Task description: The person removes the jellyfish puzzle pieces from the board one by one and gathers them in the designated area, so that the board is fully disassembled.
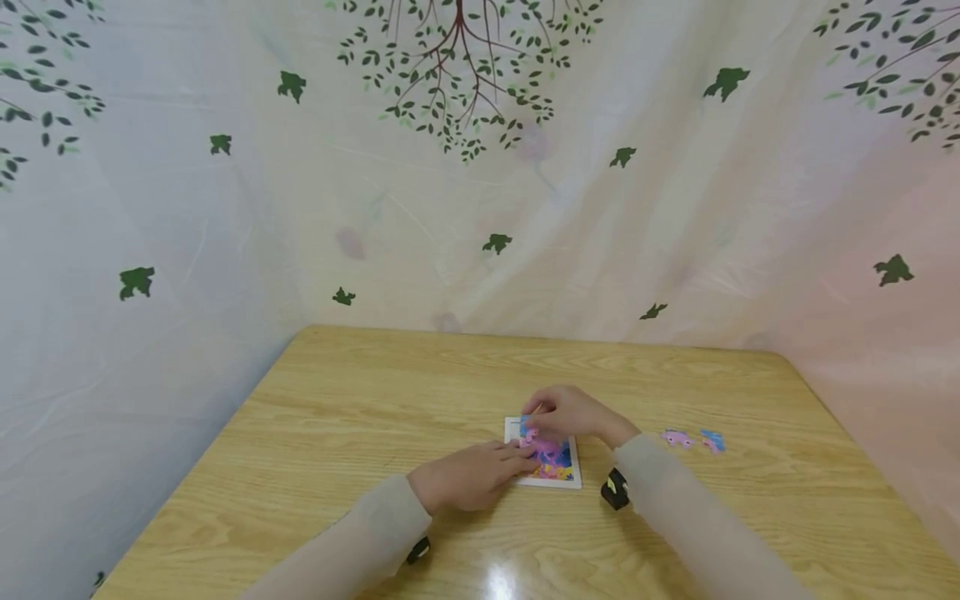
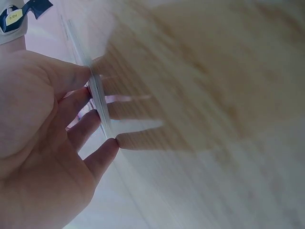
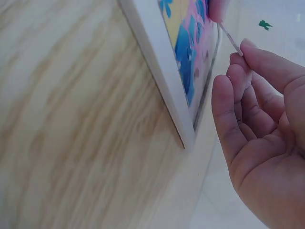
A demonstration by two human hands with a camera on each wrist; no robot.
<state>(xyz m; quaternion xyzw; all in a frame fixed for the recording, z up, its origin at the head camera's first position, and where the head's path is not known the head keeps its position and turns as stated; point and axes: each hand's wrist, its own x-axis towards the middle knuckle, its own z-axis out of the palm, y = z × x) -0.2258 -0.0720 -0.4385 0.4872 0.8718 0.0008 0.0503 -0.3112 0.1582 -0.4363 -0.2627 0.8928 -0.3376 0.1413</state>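
Observation:
A small jigsaw puzzle with a white frame (image 1: 577, 468) lies flat on the table, its picture pink, blue and yellow. My left hand (image 1: 480, 475) rests across its left side, fingers stretched over the picture. In the left wrist view the thumb and fingertips meet the puzzle's edge (image 2: 98, 95). Over the puzzle's far part, my right hand (image 1: 573, 412) pinches a thin puzzle piece (image 3: 231, 40) between thumb and fingertips. The right wrist view shows that piece edge-on and tilted above the picture. At the frame's far left corner, a pale patch shows beside the picture.
To the right of my right hand lie a pink puzzle piece (image 1: 678, 438) and a blue and pink puzzle piece (image 1: 712, 441). The wooden table (image 1: 360, 392) reaches back to a patterned cloth (image 1: 420, 275) hanging behind and at both sides.

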